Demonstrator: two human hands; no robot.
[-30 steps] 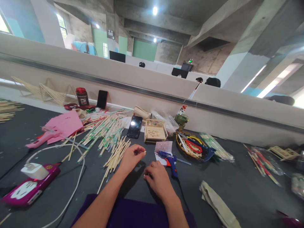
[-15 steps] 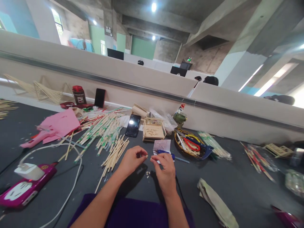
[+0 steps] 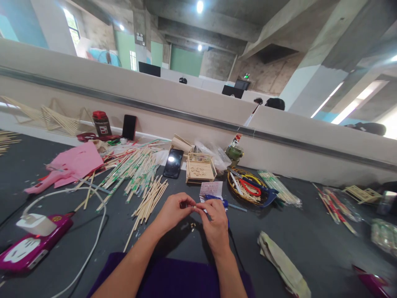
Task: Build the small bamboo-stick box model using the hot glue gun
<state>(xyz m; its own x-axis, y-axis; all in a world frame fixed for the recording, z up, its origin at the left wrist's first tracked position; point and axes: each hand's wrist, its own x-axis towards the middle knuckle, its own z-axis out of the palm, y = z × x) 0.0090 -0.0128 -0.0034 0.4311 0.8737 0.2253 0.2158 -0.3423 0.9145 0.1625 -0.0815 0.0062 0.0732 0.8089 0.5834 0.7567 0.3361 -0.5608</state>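
Observation:
My left hand (image 3: 175, 212) is closed in a pinch on a small pale wooden piece (image 3: 194, 207). The fingertips of my right hand (image 3: 214, 221) meet it from the other side, also pinched. Fingers partly cover the piece, so its exact shape is hard to tell. Below the hands, several tiny cut wooden bits (image 3: 192, 227) lie on the dark table (image 3: 248, 265). A blue-handled tool (image 3: 223, 203) with a cord lies just behind my right hand, by a printed paper slip (image 3: 211, 188).
Loose bamboo sticks (image 3: 150, 200) lie to the left, near a pink glue gun (image 3: 52, 180) and a purple power strip (image 3: 52, 238). Behind are a phone (image 3: 173, 163), a small wooden stick model (image 3: 201, 176) and a tool basket (image 3: 248, 198). A cloth glove (image 3: 283, 265) rests at right.
My two hands have come together. Their fingertips were slightly apart and now meet at the small wooden piece.

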